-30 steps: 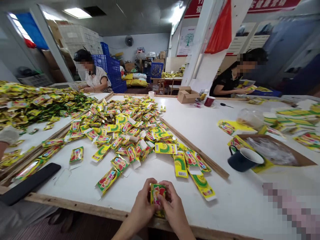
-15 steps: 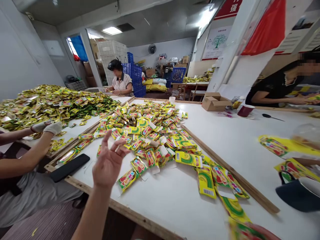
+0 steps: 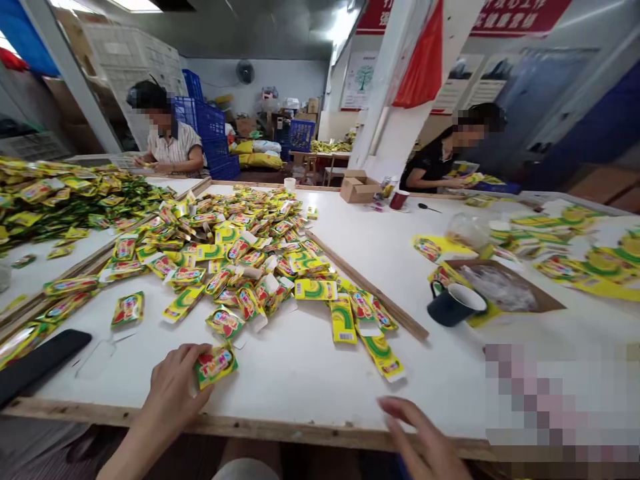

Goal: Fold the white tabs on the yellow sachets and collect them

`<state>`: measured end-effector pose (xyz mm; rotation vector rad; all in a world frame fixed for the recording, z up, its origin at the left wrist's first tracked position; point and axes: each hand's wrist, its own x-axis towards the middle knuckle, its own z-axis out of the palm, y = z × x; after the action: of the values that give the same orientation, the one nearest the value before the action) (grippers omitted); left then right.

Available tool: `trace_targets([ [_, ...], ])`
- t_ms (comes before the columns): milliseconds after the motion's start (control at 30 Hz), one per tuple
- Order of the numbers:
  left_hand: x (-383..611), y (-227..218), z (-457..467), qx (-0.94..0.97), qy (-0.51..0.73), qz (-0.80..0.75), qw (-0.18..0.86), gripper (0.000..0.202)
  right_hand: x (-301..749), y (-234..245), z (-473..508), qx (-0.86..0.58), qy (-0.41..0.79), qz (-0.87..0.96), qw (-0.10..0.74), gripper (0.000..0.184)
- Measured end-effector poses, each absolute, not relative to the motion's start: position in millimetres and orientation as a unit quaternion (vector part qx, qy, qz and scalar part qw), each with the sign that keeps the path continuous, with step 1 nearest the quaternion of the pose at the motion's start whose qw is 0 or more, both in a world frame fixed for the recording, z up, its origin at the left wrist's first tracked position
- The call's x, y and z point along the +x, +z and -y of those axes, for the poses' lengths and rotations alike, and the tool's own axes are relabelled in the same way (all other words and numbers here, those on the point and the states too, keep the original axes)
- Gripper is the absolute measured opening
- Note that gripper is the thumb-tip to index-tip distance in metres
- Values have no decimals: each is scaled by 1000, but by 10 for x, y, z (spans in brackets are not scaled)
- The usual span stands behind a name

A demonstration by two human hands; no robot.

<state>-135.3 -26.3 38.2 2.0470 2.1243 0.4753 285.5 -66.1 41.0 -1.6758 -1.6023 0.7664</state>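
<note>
My left hand [image 3: 175,380] is closed at the table's front edge, its thumb and fingers around a small printed carton [image 3: 216,365] in yellow, green and red. My right hand [image 3: 420,433] is at the lower right with its fingers apart and nothing between them. Ahead of both hands spreads a pile of similar small cartons [image 3: 230,250], some with white end flaps standing open. A single carton [image 3: 383,358] lies on the white tabletop beyond my right hand, at the near end of a short trail.
Wooden strips [image 3: 367,283] border the pile. To the right are a dark mug [image 3: 455,305], an open box with clear plastic [image 3: 505,287] and flat yellow printed sheets [image 3: 595,267]. A black phone-like slab [image 3: 45,363] lies left. Co-workers sit at the back [image 3: 175,147] and right [image 3: 445,160].
The view has swung right. My left hand, earlier raised and open, has come down and taken hold of a carton. My right hand, earlier blurred at a yellow carton, is now empty.
</note>
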Motion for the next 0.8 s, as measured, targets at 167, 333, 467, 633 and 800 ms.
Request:
trace_targets([
  [167,-687,788,317,830,201,-494,161,69,1659,566,270,-505,395,653,403,29],
  [333,-275,615,149,811,309,-442,227,71,1386,316,126,-443,508,562,479,38],
  [467,-148,282,61,647,457,-458,405,45,1421,31,97,-443,521,467,560,39],
  [633,-147,103,68,572,447,-425,541,39,1465,-47,106,-449,525,510,513,33],
  [800,-185,94,22,580,410,-435,554,23,1493,34,43,-482,489,546,480,16],
])
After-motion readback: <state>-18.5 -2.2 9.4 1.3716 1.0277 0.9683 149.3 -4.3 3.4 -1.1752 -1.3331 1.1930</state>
